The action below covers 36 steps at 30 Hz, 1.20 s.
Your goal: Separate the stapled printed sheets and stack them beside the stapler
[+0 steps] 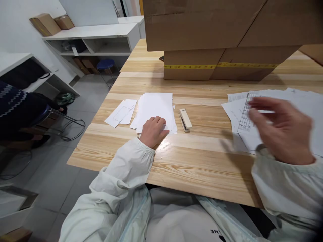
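My left hand (153, 131) rests on the near edge of a stack of white paper (157, 109), its fingers lying loosely on the top sheet. Just right of the stack, a cream stapler (185, 119) lies on the wooden table. Two paper slips (121, 112) with faint line drawings overlap to the left of the stack. On the other side, my right hand (285, 127) is raised over a spread of printed sheets (234, 114). It is blurred a little, with thumb and fingers apart and nothing visible between them. Part of the sheets is hidden behind it.
Large cardboard boxes (191, 64) with yellow tape are stacked at the table's back. The wooden table (191, 161) ends at its left edge above a grey tiled floor. A seated person (15, 107) is at the far left. White shelves (88, 32) and a blue stool (105, 64) stand beyond.
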Available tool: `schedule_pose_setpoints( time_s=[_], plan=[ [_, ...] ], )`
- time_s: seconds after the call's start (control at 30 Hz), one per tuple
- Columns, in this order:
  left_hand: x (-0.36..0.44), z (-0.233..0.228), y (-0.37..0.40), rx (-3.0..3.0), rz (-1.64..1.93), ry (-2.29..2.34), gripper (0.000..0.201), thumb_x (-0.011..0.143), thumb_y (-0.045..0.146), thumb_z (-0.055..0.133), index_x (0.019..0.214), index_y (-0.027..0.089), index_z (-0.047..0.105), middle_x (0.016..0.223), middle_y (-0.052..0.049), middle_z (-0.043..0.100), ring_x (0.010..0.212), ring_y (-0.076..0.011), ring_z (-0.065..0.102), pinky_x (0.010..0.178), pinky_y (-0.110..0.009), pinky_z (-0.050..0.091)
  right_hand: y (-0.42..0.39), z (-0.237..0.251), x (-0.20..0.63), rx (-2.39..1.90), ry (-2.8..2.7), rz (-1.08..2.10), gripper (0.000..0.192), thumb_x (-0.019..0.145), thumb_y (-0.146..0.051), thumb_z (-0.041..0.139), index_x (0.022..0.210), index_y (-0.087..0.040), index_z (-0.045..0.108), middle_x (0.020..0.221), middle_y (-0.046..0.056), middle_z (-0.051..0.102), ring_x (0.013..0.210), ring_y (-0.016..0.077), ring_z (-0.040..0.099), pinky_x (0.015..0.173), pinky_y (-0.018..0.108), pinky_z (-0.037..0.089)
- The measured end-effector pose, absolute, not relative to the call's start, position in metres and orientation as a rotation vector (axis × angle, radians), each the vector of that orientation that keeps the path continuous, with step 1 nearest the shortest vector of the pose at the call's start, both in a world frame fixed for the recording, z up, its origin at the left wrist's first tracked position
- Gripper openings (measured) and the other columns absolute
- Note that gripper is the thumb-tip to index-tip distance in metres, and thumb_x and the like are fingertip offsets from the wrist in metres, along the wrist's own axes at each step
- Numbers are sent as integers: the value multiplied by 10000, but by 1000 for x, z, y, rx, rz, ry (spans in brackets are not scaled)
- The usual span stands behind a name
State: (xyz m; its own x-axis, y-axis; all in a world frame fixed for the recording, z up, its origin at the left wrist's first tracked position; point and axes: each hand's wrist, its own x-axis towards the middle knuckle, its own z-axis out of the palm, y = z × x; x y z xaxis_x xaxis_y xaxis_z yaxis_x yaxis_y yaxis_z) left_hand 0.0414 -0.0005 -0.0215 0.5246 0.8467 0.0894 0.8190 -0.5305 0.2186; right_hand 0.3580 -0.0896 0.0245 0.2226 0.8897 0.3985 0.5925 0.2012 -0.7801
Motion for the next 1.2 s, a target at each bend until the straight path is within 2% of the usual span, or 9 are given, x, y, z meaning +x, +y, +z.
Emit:
schedule_pose_setpoints(
  time_s=[0.07, 0.2, 0.33, 0.47, 0.6, 0.83, 0.93, 1.1, 1.2],
  plan=[
    [40, -20, 0, 2614, 226, 1454, 218, 883, 321, 625, 1056, 193, 591, 1101, -67, 661, 1015, -247, 573, 787, -353, 433, -77, 29, 316, -1431, -1562, 624, 342, 874, -414, 646, 1198, -306, 632, 1217, 69, 634, 1102, 243, 623, 994, 509, 501],
    [38, -19, 1, 2637, 157, 1454, 199, 911, 315, 592, 1079, 208, 599, 1108, -52, 668, 1002, -231, 606, 690, -324, 409, -53, 21, 254, -1234, -1499, 1223, 368, 874, -452, 630, 1182, -250, 627, 1290, 72, 613, 1197, 222, 580, 1018, 451, 510],
    [34, -24, 2, 2625, 242, 1421, 189, 973, 317, 474, 1067, 227, 611, 1086, -37, 682, 939, -198, 640, 669, -310, 393, -39, 6, 224, -1218, -1254, 1479, 374, 883, -431, 608, 1186, -212, 605, 1329, 93, 586, 1185, 201, 582, 1046, 461, 482],
    [32, -28, 5, 2599, 328, 1443, 220, 986, 289, 415, 1024, 228, 624, 1019, -35, 707, 886, -195, 658, 655, -297, 375, -34, -1, 215, -1237, -1199, 1424, 353, 881, -394, 597, 1188, -219, 594, 1316, 86, 591, 1197, 193, 572, 1045, 447, 470],
    [31, -26, 8, 2496, 355, 1555, 249, 997, 320, 389, 1014, 217, 614, 933, -44, 730, 819, -200, 667, 653, -294, 371, -31, -4, 217, -1267, -1320, 1284, 332, 880, -390, 578, 1161, -213, 593, 1243, 92, 628, 1118, 200, 609, 931, 403, 518],
    [31, -28, 12, 2379, 444, 1660, 249, 986, 359, 416, 994, 215, 618, 794, -37, 722, 700, -193, 648, 642, -286, 366, -24, -21, 224, -1350, -2079, 427, 133, 879, -219, 519, 994, -193, 581, 975, 88, 699, 844, 214, 638, 769, 358, 470],
    [29, -33, 13, 2371, 526, 1653, 237, 979, 353, 427, 990, 214, 618, 799, -30, 724, 681, -175, 638, 640, -277, 364, -18, -26, 221, -1423, -2094, 418, 147, 856, -193, 543, 1003, -198, 546, 970, 68, 701, 759, 193, 640, 699, 321, 445],
    [26, -36, 13, 2329, 606, 1635, 232, 974, 354, 429, 968, 220, 617, 796, -18, 721, 666, -159, 625, 646, -265, 372, -8, -22, 212, -1401, -2059, 629, 226, 838, -185, 563, 1056, -213, 512, 1079, 48, 693, 716, 167, 655, 709, 318, 457],
    [25, -36, 13, 2279, 650, 1644, 220, 971, 344, 426, 960, 223, 609, 809, -19, 722, 683, -162, 630, 663, -266, 386, -5, -18, 210, -1419, -2033, 690, 364, 839, -181, 566, 1193, -212, 486, 1107, 66, 701, 745, 182, 676, 735, 339, 483]
  ],
)
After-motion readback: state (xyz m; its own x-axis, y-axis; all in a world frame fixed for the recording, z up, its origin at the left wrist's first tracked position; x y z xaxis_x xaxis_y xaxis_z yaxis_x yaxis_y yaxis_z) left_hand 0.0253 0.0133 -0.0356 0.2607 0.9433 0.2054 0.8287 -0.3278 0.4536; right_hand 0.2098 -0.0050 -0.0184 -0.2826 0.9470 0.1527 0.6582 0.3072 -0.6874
